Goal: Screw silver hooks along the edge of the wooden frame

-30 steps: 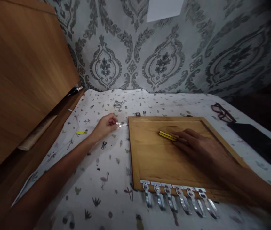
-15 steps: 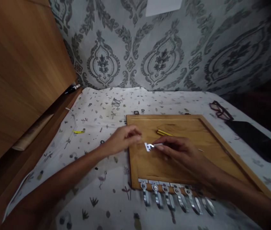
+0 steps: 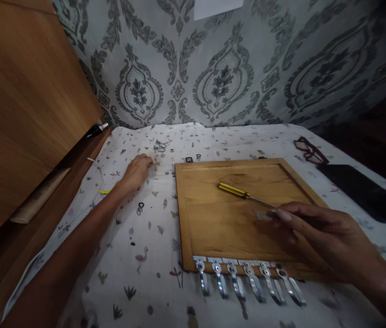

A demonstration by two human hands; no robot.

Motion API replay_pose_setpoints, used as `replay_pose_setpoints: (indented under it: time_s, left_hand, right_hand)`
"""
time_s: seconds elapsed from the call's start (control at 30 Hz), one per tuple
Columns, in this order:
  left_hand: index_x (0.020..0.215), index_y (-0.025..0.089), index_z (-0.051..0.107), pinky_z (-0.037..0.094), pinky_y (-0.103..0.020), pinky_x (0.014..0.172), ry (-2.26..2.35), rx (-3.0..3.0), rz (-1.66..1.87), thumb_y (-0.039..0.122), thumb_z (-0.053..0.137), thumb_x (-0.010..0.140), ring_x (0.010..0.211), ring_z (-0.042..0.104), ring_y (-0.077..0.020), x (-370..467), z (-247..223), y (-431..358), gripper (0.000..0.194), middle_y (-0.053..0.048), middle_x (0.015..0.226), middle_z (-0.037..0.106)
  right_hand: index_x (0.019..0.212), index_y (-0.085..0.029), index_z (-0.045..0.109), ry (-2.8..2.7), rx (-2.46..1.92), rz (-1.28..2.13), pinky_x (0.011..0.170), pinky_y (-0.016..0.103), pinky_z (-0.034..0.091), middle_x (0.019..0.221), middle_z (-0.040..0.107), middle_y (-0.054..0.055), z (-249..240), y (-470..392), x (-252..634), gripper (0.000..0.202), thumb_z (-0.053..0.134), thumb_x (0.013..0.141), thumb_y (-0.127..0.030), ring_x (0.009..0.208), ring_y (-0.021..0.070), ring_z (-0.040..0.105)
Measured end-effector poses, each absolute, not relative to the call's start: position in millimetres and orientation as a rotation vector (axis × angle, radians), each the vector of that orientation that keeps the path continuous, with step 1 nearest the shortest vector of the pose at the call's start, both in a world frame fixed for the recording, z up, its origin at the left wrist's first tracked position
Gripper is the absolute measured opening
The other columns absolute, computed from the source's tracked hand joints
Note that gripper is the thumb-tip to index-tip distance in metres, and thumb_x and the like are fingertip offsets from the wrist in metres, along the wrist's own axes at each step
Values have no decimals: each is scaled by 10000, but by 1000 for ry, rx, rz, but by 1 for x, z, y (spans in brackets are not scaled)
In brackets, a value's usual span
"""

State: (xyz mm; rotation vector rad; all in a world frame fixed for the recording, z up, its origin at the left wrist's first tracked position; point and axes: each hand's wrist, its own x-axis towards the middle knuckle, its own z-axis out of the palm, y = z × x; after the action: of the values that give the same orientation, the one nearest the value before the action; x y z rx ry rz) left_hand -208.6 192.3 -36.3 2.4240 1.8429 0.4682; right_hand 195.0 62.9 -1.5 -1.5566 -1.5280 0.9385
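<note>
My right hand [image 3: 319, 230] pinches a small metal hook [image 3: 264, 215], blurred by motion, over the right part of the wooden panel [image 3: 209, 205]. Beneath that hand, the shaft of a yellow-handled screwdriver [image 3: 234, 190] slants across the panel. My left hand [image 3: 138, 171] is low over the patterned cloth, fingers bent downward and fingertips mostly hidden, just short of some loose metal hooks [image 3: 160, 146]. Along the panel's near edge hangs a row of several metal hooks [image 3: 234, 275], their curved ends sticking out over the cloth.
A wooden cabinet [image 3: 35, 73] rises at left, with a white cable [image 3: 25, 278] beside it. To the right lie eyeglasses [image 3: 311, 150] and a dark flat object [image 3: 363, 191]. Patterned fabric [image 3: 179, 59] hangs at the back. A yellow strip [image 3: 104, 192] rests by my left forearm.
My left hand has moved away from the panel, up and left to the cloth near the loose hooks. My right hand has shifted right with the hook, uncovering more of the screwdriver.
</note>
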Motion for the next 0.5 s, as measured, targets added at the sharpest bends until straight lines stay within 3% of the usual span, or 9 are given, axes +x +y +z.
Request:
replay_pose_setpoints:
  time_s: [0.1,0.23,0.5]
  left_hand:
    - [1186,147,664,508,-466,1047,1859,2442,495,171,511,998,1185,600,-256,-209,-37,208,244,-108,1214,655]
    - [1223,152,646,545,-487,1024,1806,2484,473,380,646,994,1171,636,-245,-205,-42,228,324,-101,1266,651]
    - [1157,142,670,552,-476,1020,1734,2492,562,357,647,996,1140,655,-230,-216,-50,233,269,-91,1209,679]
  right_hand:
    - [652,-202,759,-1403,-1564,930,459,298,447,589,661,80,-13,59,199,679,780,531,-870,453,145,533]
    - [675,-199,752,-1353,-1581,895,442,262,396,505,591,42,-20,54,198,667,758,589,-860,463,134,499]
    - [655,-208,753,-1350,-1565,738,463,270,439,468,586,31,-21,52,202,667,727,605,-873,448,149,530]
